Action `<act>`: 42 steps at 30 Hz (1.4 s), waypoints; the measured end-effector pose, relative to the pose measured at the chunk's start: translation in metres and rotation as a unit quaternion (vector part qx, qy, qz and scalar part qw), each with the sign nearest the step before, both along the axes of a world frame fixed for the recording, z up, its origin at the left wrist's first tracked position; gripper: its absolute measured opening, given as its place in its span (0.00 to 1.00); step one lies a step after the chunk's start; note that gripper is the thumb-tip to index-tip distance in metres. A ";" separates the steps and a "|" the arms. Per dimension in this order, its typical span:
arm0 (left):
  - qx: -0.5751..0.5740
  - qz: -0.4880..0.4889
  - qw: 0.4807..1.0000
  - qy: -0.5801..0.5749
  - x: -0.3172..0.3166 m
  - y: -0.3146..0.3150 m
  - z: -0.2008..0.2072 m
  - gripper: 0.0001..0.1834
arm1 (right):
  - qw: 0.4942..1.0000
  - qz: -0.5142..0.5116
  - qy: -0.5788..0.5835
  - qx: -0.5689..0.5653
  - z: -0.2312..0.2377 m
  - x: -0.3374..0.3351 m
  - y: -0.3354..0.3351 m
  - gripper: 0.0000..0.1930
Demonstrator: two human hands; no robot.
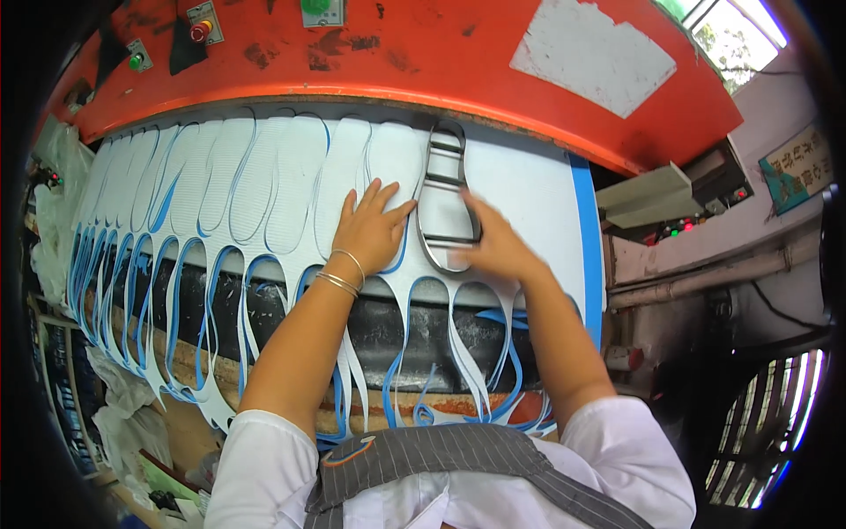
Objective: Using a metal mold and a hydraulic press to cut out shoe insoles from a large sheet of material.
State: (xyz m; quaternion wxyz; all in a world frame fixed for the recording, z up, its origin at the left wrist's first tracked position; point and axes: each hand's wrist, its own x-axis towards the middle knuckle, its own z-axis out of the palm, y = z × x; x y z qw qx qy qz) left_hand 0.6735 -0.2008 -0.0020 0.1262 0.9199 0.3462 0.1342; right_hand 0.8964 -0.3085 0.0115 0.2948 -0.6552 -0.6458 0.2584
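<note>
A sole-shaped metal cutting die (445,181) with crossbars stands on a white ribbed sheet (538,203) layered with blue. My right hand (495,242) grips the die's right side, its thumb toward the lower end; the fingers are slightly blurred. Just left of the die, my left hand (370,231) lies flat on the sheet with its fingers spread. Its index fingertip is close to the die's left edge. To the left, rows of sole-shaped cuts run across the sheet, and their looped white and blue offcut strips (209,322) hang over the near edge.
A red-orange machine beam (423,62) spans the far side, carrying a red button (201,32) and green buttons. Below the sheet's near edge is a dark worn surface (370,331). A ledge with a grey box (648,201) stands at right, and clear plastic bags (66,167) at left.
</note>
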 end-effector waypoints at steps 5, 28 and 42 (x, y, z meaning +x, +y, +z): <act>-0.013 -0.016 1.000 -0.002 0.006 0.016 0.006 0.22 | 0.984 -0.048 -0.152 0.081 -0.002 -0.025 -0.016 0.40; 0.310 0.405 0.739 -0.440 -0.326 0.312 0.154 0.31 | 0.957 -0.034 -0.105 0.267 0.197 -0.149 0.114 0.35; -0.009 0.174 0.955 -0.240 -0.267 0.061 0.185 0.10 | 0.989 -0.035 -0.133 -0.049 0.193 -0.171 0.016 0.19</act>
